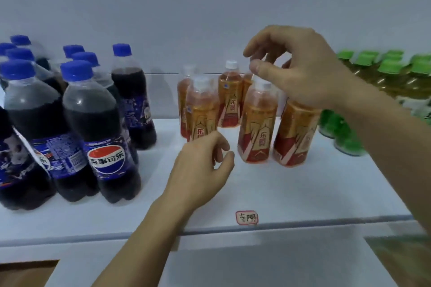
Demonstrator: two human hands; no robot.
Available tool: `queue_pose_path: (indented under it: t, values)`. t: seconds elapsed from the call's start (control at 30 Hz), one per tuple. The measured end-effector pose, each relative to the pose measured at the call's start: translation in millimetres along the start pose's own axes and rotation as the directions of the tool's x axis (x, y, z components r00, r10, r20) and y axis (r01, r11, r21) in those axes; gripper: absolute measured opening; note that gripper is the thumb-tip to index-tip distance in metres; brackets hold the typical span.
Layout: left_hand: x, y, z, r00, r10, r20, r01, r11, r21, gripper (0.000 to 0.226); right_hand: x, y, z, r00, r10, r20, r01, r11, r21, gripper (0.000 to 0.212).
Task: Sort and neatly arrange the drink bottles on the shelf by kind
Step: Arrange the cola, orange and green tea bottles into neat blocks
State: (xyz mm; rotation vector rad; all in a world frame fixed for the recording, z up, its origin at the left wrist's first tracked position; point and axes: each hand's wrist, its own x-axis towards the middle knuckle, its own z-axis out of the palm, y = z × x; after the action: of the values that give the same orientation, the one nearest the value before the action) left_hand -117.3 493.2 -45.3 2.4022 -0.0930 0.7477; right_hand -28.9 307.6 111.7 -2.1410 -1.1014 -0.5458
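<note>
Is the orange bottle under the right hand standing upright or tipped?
Upright: the orange bottle stands with its base flat on the shelf, cap directly above.

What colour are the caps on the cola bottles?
Blue, on the cola bottles, clearest in the head view.

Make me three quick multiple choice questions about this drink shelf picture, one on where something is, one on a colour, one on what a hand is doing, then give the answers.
1. Where do the cola bottles stand on the shelf?
A. left end
B. centre
C. right end

2. What colour are the caps on the bottles at the far right?
A. blue
B. white
C. green

3. What is the right hand doing?
A. lying flat on the shelf
B. reaching over the top of an orange bottle, fingers curled
C. carrying a cola bottle

Answers: 1 A, the dark blue-capped bottles fill the left side. 2 C, their caps are bright green. 3 B, it is above the cap; whether it grips is unclear. The left hand holds nothing.
</note>
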Motion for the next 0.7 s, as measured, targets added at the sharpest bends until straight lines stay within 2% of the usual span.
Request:
queue_pose_path:
  t: [0.13,0.23,0.3,0.33,0.4,0.47,0.53,0.6,0.7]
  values:
    - [5.3,-4.8,17.9,0.978,-0.068,0.195,0.059,0.997,0.055,0.003,26.7,27.8,-17.2,0.968,-0.018,0.250,0.046,0.993,-0.105,0.019]
    - [8.9,-4.3,24.5,0.939,-0.080,0.335,0.054,0.995,0.084,0.006,46.4,42.4,-18.4,0.885,-0.021,0.465,0.129,0.971,-0.201,0.026]
    - [10.2,-1.5,24.3,0.943,-0.086,0.321,0.045,0.990,0.134,0.006,58.5,48.3,-19.7,0.836,-0.054,0.546,0.210,0.951,-0.228,0.026]
    - [11.0,-0.1,22.4,0.960,-0.095,0.263,0.055,0.986,0.156,0.004,64.5,50.9,-21.2,0.830,-0.083,0.552,0.248,0.941,-0.231,0.026]
    - [12.6,1.8,16.4,0.994,-0.090,0.061,0.081,0.986,0.145,0.006,78.7,57.4,-24.7,0.844,-0.130,0.520,0.298,0.920,-0.254,0.029]
    - [14.0,2.6,8.9,0.983,-0.076,-0.170,0.094,0.990,0.101,0.014,95.2,66.6,-24.9,0.850,-0.152,0.505,0.339,0.891,-0.303,0.031]
    - [17.9,-1.5,3.8,0.918,-0.096,-0.384,0.128,0.990,0.059,0.020,112.8,77.1,-19.5,0.832,-0.124,0.541,0.370,0.851,-0.373,0.031]
    - [26.7,-11.1,3.5,0.818,-0.196,-0.541,0.189,0.980,-0.069,0.020,127.7,85.7,-10.0,0.813,-0.072,0.578,0.372,0.828,-0.419,0.034]
    - [46.3,-30.7,11.7,0.672,-0.490,-0.555,0.312,0.867,-0.387,0.016,145.6,93.9,6.0,0.784,-0.035,0.620,0.365,0.833,-0.415,0.043]
